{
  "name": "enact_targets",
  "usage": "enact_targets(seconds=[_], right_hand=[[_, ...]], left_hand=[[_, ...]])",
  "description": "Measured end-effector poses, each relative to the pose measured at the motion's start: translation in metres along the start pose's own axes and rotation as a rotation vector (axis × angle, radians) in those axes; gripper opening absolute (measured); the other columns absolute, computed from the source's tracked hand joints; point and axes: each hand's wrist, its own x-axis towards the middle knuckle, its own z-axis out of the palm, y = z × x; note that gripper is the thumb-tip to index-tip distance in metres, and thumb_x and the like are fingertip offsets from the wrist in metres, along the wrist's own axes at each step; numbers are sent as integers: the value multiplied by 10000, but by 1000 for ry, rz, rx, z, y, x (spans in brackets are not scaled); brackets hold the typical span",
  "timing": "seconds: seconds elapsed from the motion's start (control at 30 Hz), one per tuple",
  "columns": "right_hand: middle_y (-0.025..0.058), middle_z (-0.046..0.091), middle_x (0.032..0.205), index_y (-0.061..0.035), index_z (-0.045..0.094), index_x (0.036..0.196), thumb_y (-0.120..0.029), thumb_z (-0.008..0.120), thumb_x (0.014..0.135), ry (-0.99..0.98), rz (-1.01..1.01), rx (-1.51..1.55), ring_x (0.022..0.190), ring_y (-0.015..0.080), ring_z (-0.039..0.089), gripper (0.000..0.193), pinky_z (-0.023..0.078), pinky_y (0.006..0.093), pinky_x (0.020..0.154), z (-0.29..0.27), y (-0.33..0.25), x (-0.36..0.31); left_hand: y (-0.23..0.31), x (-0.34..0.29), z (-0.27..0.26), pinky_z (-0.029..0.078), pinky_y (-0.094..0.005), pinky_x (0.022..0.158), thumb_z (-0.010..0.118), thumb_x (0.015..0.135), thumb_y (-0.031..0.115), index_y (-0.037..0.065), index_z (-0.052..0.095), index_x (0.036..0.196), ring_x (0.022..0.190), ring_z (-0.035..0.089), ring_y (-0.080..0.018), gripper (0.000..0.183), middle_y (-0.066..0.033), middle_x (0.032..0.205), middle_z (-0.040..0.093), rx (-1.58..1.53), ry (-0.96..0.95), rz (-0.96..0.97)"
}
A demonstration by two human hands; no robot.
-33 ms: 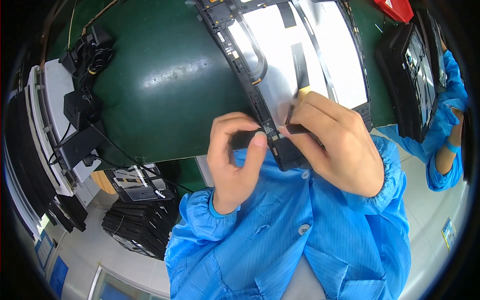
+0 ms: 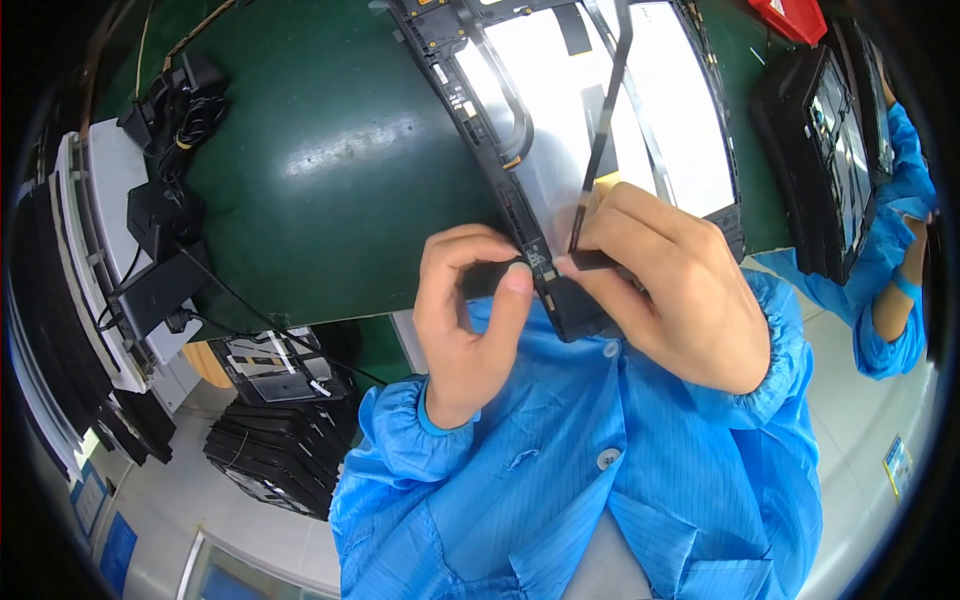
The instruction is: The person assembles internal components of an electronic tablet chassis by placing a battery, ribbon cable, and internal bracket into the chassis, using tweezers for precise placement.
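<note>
A black-framed panel (image 2: 572,295) with a bright white and silver inner face lies on the green table, its near corner over the table's front edge. My left hand (image 2: 465,320) is at the left rim of that corner, with thumb and forefinger curled against the frame. My right hand (image 2: 680,280) pinches beside the same corner. From its fingers a long, thin dark ribbon cable (image 2: 603,125) rises across the white face. Exactly where the fingertips grip the ribbon is partly hidden. A curved grey cable (image 2: 520,120) runs along the panel's left side.
Black power adapters (image 2: 160,215) with coiled leads sit on the left. Below the table edge is a stack of black frames (image 2: 270,455). More black panels (image 2: 815,150) stand at right, near a co-worker's blue sleeve (image 2: 890,330). A red bin (image 2: 790,18) is at the far right.
The dark ribbon cable now stretches far up across the white face; before, only a short, blurred piece showed near my right fingers. Both hands have stayed almost in place.
</note>
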Motion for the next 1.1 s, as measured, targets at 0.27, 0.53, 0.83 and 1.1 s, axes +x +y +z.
enact_targets(seconds=[0.27,0.53,0.83,1.1], right_hand=[[149,531,826,35,577,863,30,650,740,21,-8,14,693,327,573,143,471,361,608,4,0,2],[139,538,804,26,592,875,27,648,733,66,13,-40,668,322,580,153,472,366,579,8,-4,1],[138,548,803,27,597,869,22,644,735,75,17,-42,667,321,585,142,475,367,577,6,-4,1],[143,574,822,13,601,896,-4,648,752,-71,-63,228,683,328,594,153,482,371,597,3,6,2]], left_hand=[[2,-2,1,428,-269,817,625,799,-36,11,564,970,914,534,-164,188,-98,1003,534,-19,14,-61],[-3,-8,8,432,-267,761,633,790,-40,0,558,948,836,535,-165,180,-103,948,546,53,78,57],[5,5,6,441,-232,738,666,783,-40,-12,537,931,802,548,-121,198,-78,878,553,108,-6,79],[2,9,-7,455,-240,768,641,808,-55,-14,518,962,822,564,-121,201,-67,892,565,-201,-105,-148]])
